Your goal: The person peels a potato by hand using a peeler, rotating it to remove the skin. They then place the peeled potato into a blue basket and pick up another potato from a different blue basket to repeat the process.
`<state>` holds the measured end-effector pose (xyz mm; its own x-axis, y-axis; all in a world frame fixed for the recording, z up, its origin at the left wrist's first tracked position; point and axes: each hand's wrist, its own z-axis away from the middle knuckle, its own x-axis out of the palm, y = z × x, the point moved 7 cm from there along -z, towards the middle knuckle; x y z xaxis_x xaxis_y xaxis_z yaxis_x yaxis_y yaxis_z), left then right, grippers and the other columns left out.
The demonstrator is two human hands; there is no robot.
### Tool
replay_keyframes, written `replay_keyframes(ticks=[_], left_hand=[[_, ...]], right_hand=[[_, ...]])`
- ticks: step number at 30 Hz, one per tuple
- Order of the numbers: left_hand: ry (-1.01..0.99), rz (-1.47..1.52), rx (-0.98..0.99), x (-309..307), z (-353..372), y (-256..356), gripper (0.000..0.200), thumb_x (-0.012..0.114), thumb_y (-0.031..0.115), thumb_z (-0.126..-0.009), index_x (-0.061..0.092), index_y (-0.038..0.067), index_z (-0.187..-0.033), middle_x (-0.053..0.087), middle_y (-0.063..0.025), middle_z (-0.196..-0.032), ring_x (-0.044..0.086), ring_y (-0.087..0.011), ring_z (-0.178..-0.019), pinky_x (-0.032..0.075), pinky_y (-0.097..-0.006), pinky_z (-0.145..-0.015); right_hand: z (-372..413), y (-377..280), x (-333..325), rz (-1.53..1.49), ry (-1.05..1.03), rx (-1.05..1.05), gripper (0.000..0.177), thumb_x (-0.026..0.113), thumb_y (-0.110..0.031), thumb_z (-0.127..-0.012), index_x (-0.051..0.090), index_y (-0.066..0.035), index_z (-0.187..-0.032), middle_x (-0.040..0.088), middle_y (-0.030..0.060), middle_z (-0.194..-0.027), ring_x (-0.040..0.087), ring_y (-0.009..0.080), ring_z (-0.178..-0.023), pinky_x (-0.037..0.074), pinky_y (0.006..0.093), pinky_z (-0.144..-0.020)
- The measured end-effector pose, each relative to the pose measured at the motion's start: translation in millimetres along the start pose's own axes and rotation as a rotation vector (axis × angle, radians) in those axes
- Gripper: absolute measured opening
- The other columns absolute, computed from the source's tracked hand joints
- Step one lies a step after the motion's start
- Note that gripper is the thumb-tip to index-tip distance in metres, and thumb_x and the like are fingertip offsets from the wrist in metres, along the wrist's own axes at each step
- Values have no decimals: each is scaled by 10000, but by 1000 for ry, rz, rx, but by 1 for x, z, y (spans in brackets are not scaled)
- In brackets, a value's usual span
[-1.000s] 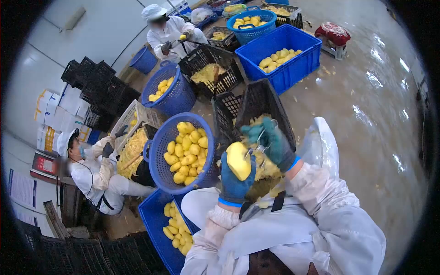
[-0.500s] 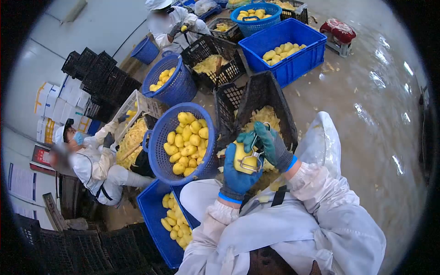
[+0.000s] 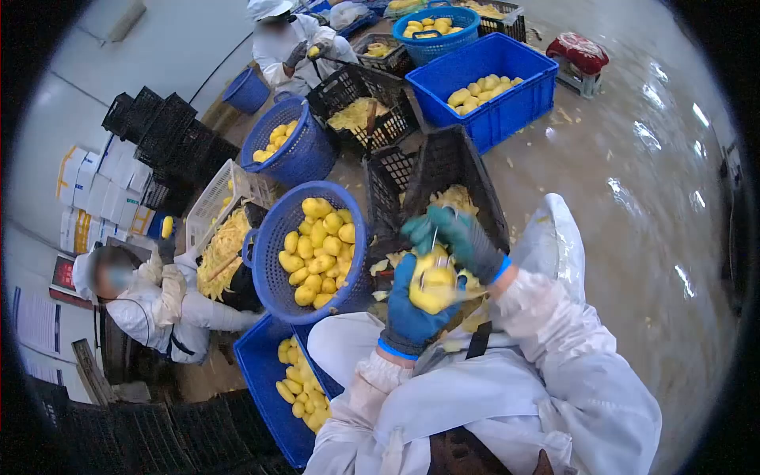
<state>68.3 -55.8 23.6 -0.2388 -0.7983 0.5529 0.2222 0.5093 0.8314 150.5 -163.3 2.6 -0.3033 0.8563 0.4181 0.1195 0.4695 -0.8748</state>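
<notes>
My left hand point(image 3: 416, 309), in a blue glove, is closed round a peeled yellow potato point(image 3: 435, 294). Just above and to the right, my right hand point(image 3: 465, 241) in a green glove grips a metal peeler point(image 3: 438, 267); the peeler is blurred and lies against the potato. A strip of peel seems to hang at the potato's right side. Below both hands and beyond them stands a black crate point(image 3: 455, 162) with peelings point(image 3: 451, 199) in it.
To the left is a blue round basket point(image 3: 269, 294) of peeled potatoes, above a blue bin point(image 3: 273, 396) with more. Another blue bin point(image 3: 514, 119) stands ahead. One co-worker point(image 3: 142, 301) sits left, another point(image 3: 289, 51) at the back. A red-topped stool point(image 3: 579, 54) is at right.
My right hand has shifted a little left and down with the peeler over the potato. The potato has tilted in my left hand. The left co-worker now holds a potato up.
</notes>
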Motion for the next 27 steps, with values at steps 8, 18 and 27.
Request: replay_keyframes(ticks=[8, 18, 27], left_hand=[[22, -362, 40, 4, -10, 11, 560, 612, 465, -853, 497, 82, -1245, 571, -175, -1166, 593, -316, -1024, 535, -438, -843], [92, 530, -512, -9, -3, -29, 503, 517, 501, -911, 530, 120, -1240, 584, -154, -1180, 597, -333, -1029, 536, -460, -833], [120, 633, -531, -13, -9, -36, 518, 560, 504, -885, 527, 128, -1241, 578, -174, -1182, 602, -338, -1017, 541, -475, -824]], right_hand=[[1, -5, 9, -127, -20, 52, 388, 497, -370, -968, 636, -8, -971, 679, 91, -892, 638, 148, -802, 505, 305, -791], [-21, 9, -87, -89, 291, -93, 348, 501, -364, -965, 599, -32, -939, 669, 115, -877, 604, 152, -714, 500, 316, -743], [-16, -23, -50, -19, 305, -37, 378, 459, -346, -984, 620, -6, -958, 671, 105, -898, 619, 153, -780, 497, 317, -767]])
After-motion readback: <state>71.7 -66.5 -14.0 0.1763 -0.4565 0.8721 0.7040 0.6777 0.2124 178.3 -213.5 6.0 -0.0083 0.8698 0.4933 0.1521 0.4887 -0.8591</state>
